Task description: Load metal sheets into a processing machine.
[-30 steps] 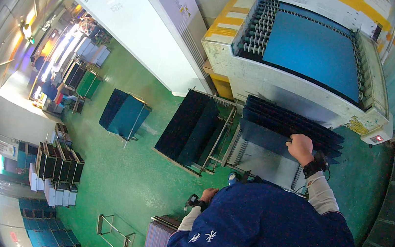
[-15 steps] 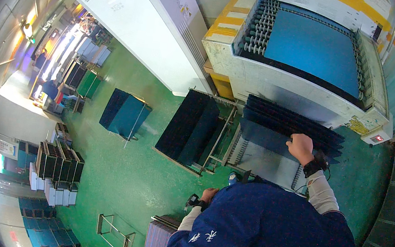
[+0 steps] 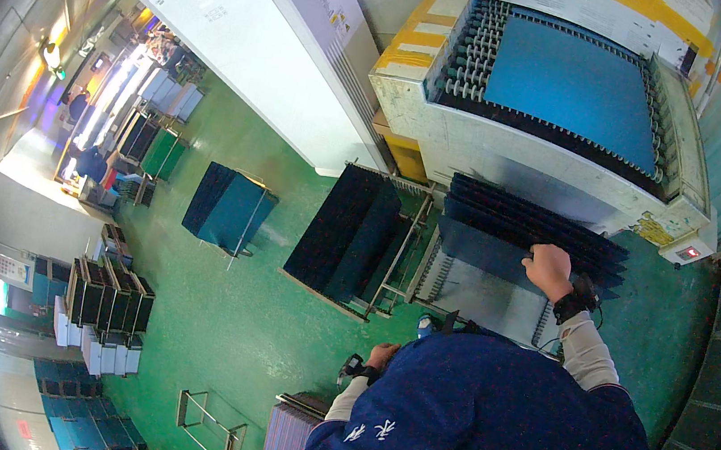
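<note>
My right hand [image 3: 547, 270] is closed in a fist at the upper edge of the front dark blue panel [image 3: 485, 251], in a rack of several upright panels. Whether its fingers pinch that panel is hidden. A pale grey plate with coil-like strips along its sides forms the near part of the rack [image 3: 487, 296]. Low by my body on the left is my left hand [image 3: 382, 355], its fingers mostly hidden by my blue shirt. Beyond the panels, a bright blue board [image 3: 573, 91] lies flat on the rollers of a white machine [image 3: 513, 158].
Left of my rack stands another rack of dark panels [image 3: 345, 237], with a smaller blue one [image 3: 229, 209] farther left. A tall white cabinet [image 3: 265, 51] rises behind them. An empty metal frame [image 3: 210, 427] and a striped stack [image 3: 291, 437] sit at lower left on the green floor [image 3: 213, 324].
Along the near edge of the blue board, a row of small rollers now shows where a plain dark strip was. Both my hands stay where they were.
</note>
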{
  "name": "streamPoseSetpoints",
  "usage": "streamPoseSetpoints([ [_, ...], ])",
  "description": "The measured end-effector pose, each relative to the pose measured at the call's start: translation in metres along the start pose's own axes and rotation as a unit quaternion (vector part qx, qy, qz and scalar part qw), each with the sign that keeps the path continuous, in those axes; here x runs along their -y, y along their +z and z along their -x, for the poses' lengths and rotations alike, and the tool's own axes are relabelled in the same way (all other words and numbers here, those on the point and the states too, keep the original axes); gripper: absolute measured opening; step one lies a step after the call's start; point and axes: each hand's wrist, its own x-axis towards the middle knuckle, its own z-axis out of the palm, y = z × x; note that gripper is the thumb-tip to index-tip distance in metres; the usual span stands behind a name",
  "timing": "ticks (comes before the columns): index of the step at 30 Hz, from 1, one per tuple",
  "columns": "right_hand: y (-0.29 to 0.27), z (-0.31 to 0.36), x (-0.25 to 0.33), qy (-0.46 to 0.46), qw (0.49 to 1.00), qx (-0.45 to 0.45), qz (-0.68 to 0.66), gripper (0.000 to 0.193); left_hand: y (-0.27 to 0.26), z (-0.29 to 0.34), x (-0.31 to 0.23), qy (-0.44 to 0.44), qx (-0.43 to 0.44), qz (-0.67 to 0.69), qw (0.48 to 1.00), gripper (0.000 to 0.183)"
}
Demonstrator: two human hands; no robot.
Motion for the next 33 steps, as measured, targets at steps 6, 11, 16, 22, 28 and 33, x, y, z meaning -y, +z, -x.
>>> streamPoseSetpoints([
  [6,-0.004,-0.002,0.006,-0.007,1.000,0.011,0.003,0.027,-0.004,0.003,0.005,-0.002,0.008,0.027,1.000,0.039],
  [11,-0.003,-0.004,0.009,-0.011,1.000,0.006,-0.001,0.027,-0.003,-0.016,0.043,0.124,0.019,0.009,0.992,0.039],
  [16,-0.004,-0.002,0.004,0.005,1.000,0.016,0.006,0.027,0.001,-0.013,0.020,0.016,0.003,0.057,0.998,0.040],
  [22,-0.003,-0.004,0.007,-0.006,1.000,0.010,0.007,0.026,0.003,-0.025,0.041,-0.022,0.007,0.143,0.989,0.043],
  [28,0.001,-0.006,0.006,-0.016,1.000,0.005,-0.003,0.026,0.001,-0.013,0.029,-0.005,-0.006,0.112,0.994,0.043],
  [33,-0.005,-0.004,0.007,-0.006,1.000,0.009,0.004,0.024,-0.001,0.013,-0.004,-0.020,-0.015,0.068,0.997,0.042],
])
